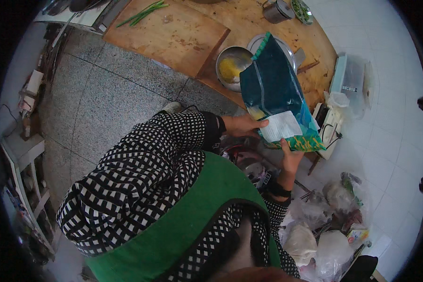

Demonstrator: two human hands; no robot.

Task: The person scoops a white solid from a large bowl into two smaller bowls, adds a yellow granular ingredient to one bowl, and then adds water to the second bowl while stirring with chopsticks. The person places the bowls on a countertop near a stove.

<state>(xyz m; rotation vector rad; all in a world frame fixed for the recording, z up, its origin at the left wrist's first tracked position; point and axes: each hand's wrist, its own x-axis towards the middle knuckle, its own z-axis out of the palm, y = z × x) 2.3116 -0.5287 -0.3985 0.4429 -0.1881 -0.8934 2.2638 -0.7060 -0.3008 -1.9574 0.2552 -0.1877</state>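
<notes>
A dark blue-green plastic food bag (273, 77) is held between my two hands at the table's near edge. Its lower end has a green and orange print, and a white panel (281, 126) with small writing lies on it. My left hand (242, 125) grips the bag's left side, thumb on the white panel. At the bottom end, my right hand (292, 158) pinches the bag with its thumb on top. The bag's far end reaches over a steel bowl (222, 56) of yellow grain or meal (230, 69), and partly covers a round metal plate or lid (289, 53).
A thick wooden board (169, 38) bearing green scallions (142, 13) lies on the wooden table (245, 21). Behind stand a metal canister (277, 11) and a dish of chopped greens (301, 12). Plastic bags (313, 239) pile up at lower right, and a shelf (28, 165) stands left.
</notes>
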